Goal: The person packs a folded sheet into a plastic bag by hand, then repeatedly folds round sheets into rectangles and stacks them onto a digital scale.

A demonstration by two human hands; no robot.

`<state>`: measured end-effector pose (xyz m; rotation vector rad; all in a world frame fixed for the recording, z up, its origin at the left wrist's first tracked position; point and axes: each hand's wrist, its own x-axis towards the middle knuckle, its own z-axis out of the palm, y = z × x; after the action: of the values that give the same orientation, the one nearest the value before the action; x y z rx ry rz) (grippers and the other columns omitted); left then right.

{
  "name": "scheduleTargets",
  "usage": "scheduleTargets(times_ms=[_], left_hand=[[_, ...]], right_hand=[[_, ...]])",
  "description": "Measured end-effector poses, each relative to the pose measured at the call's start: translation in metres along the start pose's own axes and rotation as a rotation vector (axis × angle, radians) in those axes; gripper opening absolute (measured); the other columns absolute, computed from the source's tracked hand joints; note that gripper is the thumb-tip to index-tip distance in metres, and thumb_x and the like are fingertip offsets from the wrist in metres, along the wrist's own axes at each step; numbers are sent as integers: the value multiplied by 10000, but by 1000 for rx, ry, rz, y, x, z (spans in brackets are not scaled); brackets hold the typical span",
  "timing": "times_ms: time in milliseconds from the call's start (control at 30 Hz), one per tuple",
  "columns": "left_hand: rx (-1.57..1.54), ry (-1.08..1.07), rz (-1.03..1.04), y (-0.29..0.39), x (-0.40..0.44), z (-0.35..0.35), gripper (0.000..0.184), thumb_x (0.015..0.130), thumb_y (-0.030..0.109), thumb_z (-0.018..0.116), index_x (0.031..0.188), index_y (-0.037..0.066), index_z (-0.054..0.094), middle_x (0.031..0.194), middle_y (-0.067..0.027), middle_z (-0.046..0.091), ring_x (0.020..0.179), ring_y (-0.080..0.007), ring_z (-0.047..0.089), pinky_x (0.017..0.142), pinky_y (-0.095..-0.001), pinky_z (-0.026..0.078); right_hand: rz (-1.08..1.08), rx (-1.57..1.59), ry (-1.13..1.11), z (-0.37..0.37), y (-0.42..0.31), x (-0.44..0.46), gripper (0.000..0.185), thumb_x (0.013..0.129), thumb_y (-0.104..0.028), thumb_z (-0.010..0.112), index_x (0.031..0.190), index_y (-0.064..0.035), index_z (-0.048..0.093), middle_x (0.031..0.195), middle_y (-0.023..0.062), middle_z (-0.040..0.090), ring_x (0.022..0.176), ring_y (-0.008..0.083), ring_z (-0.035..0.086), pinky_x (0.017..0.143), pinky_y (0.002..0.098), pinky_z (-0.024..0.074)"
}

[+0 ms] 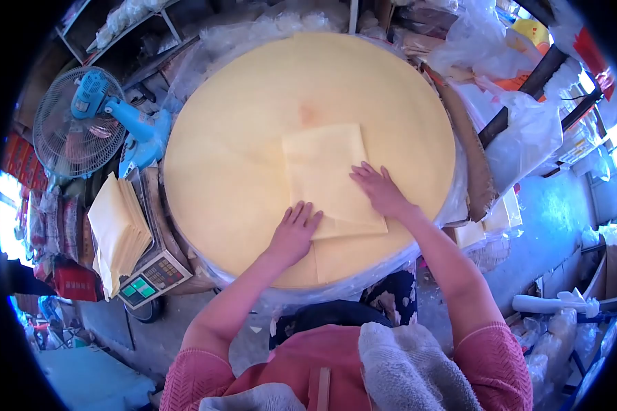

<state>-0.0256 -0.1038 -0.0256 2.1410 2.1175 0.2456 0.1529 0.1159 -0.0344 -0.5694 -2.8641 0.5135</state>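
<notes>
A folded square of pale yellow sheet (328,161) lies on a large round stack of the same yellow sheet material (226,137). My left hand (297,231) rests at the folded sheet's lower left edge, fingers stretched out and pointing away from me. On its right side lies my right hand (379,190), palm down with the fingers spread. Neither hand grips anything that I can see. The near edge of the folded sheet shows a slightly raised layer.
To the left, a digital scale (154,277) carries a pile of folded yellow sheets (120,226). A blue fan (92,103) stands behind it. Clear plastic wrap (528,137) and a cardboard flap (469,157) border the round stack on the right.
</notes>
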Motion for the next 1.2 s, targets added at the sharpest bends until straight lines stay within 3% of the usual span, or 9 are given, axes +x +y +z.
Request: scheduleTargets(times_ms=[267,367,467,500,533,633,867,1067,1200], left_hand=[[-635,-558,-244,13,-28,-87,493,786,-17,481,1257,118,530,1303,-143,512,1183,-327,493,985,-397,423],[-780,60,-97,5,-55,-72,422,783,-12,528,1182,108,592,1253,-150,552,1164,-321,511,944,-391,445],[-388,334,124,-27,-54,-28,304,789,47,615,1092,77,624,1143,-167,594,1079,-300,556,856,-376,473],[-477,348,8,-31,-52,-17,259,800,73,625,1059,70,627,1097,-162,598,1041,-287,562,832,-371,473],[-566,362,-107,-30,-48,-13,218,811,99,635,1026,62,630,1051,-156,602,1003,-274,569,809,-366,473],[-800,397,-412,-25,-29,-3,190,848,166,640,950,9,608,877,-126,589,847,-228,563,721,-347,464],[-711,264,-703,-22,8,-10,386,863,227,604,1182,24,527,977,-129,603,991,-277,535,828,-399,443],[17,385,-369,-6,54,-7,624,893,472,490,1426,199,313,1468,-127,233,1380,-334,164,1061,-596,151],[-22,169,-403,-6,67,4,677,887,578,427,1455,252,254,1537,-106,104,1420,-321,66,1079,-623,68]], right_hand=[[-174,156,-31,-22,-34,-71,458,805,-1,544,1238,-151,550,1292,43,545,1254,236,461,1042,486,320],[-96,318,36,-19,-39,-81,429,789,10,561,1186,-150,590,1223,28,598,1200,256,513,1051,483,310],[-45,419,83,-14,-32,-80,351,805,-13,584,1135,-126,616,1138,53,637,1124,256,568,1020,431,362],[-35,439,104,-8,-26,-77,319,814,-25,592,1119,-116,624,1104,66,651,1093,251,591,1001,407,391],[309,696,176,1,-35,-74,186,871,-171,596,1025,-71,632,905,130,666,859,221,648,792,339,491],[588,535,92,-8,-34,-53,272,896,-305,572,898,-34,600,714,157,602,643,192,586,593,351,459],[686,352,262,0,-40,-23,358,872,-331,573,727,-23,463,599,149,516,593,310,544,590,429,420],[630,40,260,-17,-56,-7,492,831,-339,624,1228,-81,493,1191,148,539,1076,336,544,889,435,445],[121,-391,173,-19,-46,22,882,785,-349,677,1472,-179,150,1500,140,188,1383,352,189,1064,562,251]])
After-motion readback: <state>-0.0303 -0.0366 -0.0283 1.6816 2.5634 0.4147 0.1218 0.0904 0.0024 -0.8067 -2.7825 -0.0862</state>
